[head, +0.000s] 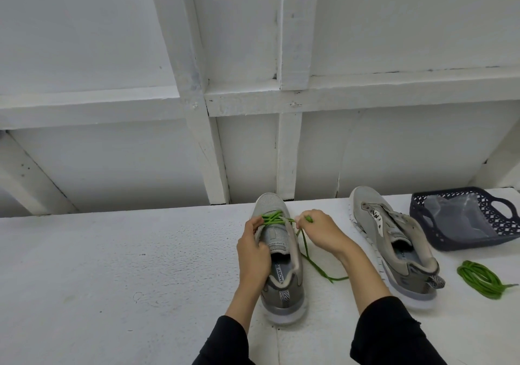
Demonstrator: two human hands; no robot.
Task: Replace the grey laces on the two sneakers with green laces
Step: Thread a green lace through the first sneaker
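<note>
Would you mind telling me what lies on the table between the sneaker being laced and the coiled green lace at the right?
In the head view, the second sneaker, with no lace in it, lies between the sneaker being laced and the coiled green lace; a loose lace tail trails there too.

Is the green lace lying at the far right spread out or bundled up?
Bundled. The spare green lace lies coiled in a small loop on the white table, one end trailing right, beside the unlaced sneaker.

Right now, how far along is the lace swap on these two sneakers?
Done: both sneakers are free of grey laces. In hand: the left sneaker has green lace crossed through its front eyelets; the right hand pinches one end, the left hand grips the shoe's side. Left: its upper eyelets, then the right sneaker, still bare; its coiled lace waits beside it.
</note>
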